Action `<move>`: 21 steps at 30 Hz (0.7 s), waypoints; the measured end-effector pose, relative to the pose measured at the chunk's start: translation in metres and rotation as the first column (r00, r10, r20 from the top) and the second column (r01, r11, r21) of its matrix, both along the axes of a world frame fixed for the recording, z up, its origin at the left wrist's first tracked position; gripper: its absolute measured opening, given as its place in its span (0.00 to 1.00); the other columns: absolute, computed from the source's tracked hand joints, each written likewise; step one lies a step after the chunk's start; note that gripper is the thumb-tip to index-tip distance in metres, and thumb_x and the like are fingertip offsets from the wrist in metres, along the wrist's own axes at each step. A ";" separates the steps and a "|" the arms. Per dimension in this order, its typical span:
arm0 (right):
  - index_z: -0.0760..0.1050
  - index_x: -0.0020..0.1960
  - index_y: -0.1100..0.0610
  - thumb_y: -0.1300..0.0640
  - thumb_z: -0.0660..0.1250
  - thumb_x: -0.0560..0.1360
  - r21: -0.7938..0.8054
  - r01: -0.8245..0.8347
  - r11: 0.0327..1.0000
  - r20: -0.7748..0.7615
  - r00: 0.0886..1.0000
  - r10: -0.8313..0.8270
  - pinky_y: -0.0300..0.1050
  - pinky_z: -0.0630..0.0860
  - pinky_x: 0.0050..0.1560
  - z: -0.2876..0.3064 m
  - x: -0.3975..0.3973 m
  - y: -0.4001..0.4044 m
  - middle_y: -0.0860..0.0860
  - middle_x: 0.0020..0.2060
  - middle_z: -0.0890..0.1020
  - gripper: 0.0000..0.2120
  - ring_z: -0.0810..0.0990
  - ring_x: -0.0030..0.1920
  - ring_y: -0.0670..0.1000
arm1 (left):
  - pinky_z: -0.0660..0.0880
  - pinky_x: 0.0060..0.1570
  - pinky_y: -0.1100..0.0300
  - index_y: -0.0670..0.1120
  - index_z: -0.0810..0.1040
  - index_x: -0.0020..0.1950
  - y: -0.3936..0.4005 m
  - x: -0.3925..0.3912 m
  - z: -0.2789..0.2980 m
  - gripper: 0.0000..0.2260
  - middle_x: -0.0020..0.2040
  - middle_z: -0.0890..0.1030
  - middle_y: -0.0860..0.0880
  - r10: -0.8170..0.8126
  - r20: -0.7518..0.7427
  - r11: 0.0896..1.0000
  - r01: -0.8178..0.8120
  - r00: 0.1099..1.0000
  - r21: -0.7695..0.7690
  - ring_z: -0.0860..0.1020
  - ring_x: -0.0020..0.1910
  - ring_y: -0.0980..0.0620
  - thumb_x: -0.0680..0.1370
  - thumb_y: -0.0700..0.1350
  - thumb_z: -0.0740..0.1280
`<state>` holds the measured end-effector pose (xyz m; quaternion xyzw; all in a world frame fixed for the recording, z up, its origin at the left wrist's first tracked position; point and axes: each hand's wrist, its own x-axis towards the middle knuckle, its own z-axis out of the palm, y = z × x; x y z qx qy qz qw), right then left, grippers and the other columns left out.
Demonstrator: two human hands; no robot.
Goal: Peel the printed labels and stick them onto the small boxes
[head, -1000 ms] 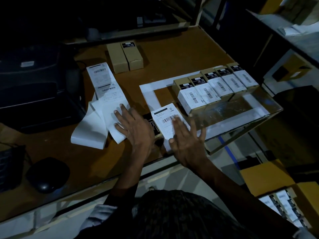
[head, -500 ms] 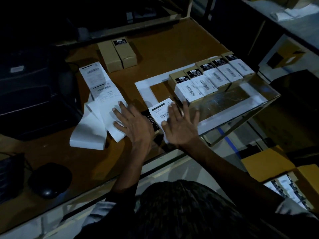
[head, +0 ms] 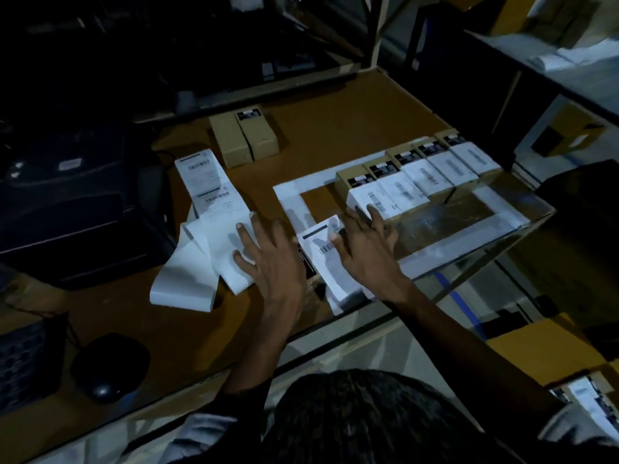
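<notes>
Far left on the desk: black label printer (head: 67, 202), with a dark mouse (head: 107, 366) near the front edge. Strip of printed labels (head: 209, 185) runs out from the printer and folds into loose blank backing paper (head: 187, 279) toward the front.

Left hand (head: 271, 259) lies flat, fingers spread and straight, fingertips pressing the end of that strip; nothing gripped.

Behind it, toward the back of the desk, two plain brown boxes (head: 246, 139) sit side by side, touching, one with a dark sticker on top.

Between the hands: small box (head: 308, 266) with a white barcode label (head: 326, 252) laid over its top. Box mostly hidden, looks dark-sided, hard to be sure in this light.

Right hand (head: 365, 246) is also flat, fingers extended, palm down on the right part of that label, fingertips reaching the nearest box of the finished row. Hands are apart, one each side of the box.

Right: row of five labelled boxes (head: 418, 175), packed edge to edge on a diagonal, standing on a white paper frame (head: 291, 202) under a clear sheet (head: 469, 219).
</notes>
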<state>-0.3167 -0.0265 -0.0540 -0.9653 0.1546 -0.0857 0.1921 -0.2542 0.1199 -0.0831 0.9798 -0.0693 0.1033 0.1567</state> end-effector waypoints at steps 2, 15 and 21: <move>0.66 0.74 0.52 0.51 0.65 0.81 0.021 -0.004 1.000 0.050 0.999 0.002 0.62 0.56 0.71 -0.002 0.012 -0.013 0.54 0.73 0.70 0.23 0.56 0.78 0.57 | 0.57 0.69 0.34 0.52 0.71 0.71 -0.002 -0.001 0.007 0.21 0.80 0.56 0.41 -0.133 -0.001 0.991 0.133 0.991 -0.023 0.51 0.79 0.36 0.79 0.50 0.69; 0.81 0.61 0.48 0.58 0.73 0.75 0.112 -0.319 0.941 0.129 0.944 0.304 0.47 0.59 0.57 -0.013 0.036 -0.037 0.47 0.59 0.81 0.15 0.69 0.66 0.51 | 0.52 0.70 0.42 0.60 0.86 0.52 -0.019 -0.011 0.001 0.07 0.81 0.58 0.49 -0.239 0.038 0.919 0.238 0.970 -0.314 0.48 0.79 0.45 0.75 0.51 0.74; 0.82 0.62 0.49 0.57 0.72 0.76 0.041 -0.342 0.939 0.166 0.929 0.331 0.48 0.58 0.55 -0.016 0.032 -0.039 0.47 0.58 0.82 0.14 0.71 0.65 0.52 | 0.50 0.68 0.43 0.60 0.86 0.52 -0.020 -0.013 0.004 0.08 0.81 0.56 0.50 -0.170 0.022 0.938 0.169 0.985 -0.302 0.46 0.80 0.43 0.74 0.57 0.73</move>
